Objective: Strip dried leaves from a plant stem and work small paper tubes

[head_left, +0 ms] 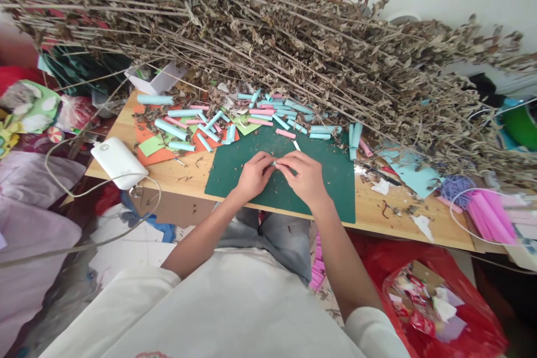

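My left hand [253, 176] and my right hand [304, 176] meet over a dark green cutting mat [335, 190] on a wooden table [184, 173]. Both pinch a small pale paper piece [274, 163] between their fingertips; most of it is hidden by the fingers. Beyond the mat lie several rolled paper tubes [172, 130] in light blue and pink. A small white strip [296, 145] lies on the mat just past my right hand.
A big bundle of dried leafy stalks [293, 50] covers the table's far side. Orange paper [145, 134] and a white power bank [118, 162] with a cable sit at left. Pink tubes [489, 215] lie at right. A red bag [436, 302] stands on the floor.
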The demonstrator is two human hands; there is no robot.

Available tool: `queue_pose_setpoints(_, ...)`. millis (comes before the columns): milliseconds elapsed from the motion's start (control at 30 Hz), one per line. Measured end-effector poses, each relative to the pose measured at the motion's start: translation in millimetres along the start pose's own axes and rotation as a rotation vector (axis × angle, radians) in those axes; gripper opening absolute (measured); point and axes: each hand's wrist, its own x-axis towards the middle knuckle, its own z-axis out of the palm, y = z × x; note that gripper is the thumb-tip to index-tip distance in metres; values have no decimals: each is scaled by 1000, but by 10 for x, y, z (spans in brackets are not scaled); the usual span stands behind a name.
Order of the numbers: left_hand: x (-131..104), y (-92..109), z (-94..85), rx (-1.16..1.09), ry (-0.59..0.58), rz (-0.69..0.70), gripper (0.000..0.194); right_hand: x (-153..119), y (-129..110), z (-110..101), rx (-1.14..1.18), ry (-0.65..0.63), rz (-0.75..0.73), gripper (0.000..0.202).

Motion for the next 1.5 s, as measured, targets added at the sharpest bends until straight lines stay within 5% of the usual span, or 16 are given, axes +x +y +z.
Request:
queue_pose_setpoints(400,1,-11,14,10,9,6,19,26,-94,-14,80,75,176,12)
queue_pose_setpoints(667,-4,16,-6,-3,4,-2,17,-24,-39,69,25,74,30,13)
queue_pose_setpoints(933,-23,-51,27,-5,6,9,19,-95,-111,188,-108,214,120,29)
queue_pose_setpoints(1200,-3,1,1,-26,10,-9,15,-72,-190,298,-49,235,182,9)
queue_pose_setpoints(1500,-18,-17,7,-12,-8,0,21,-108,-180,176,-57,67,148,9)
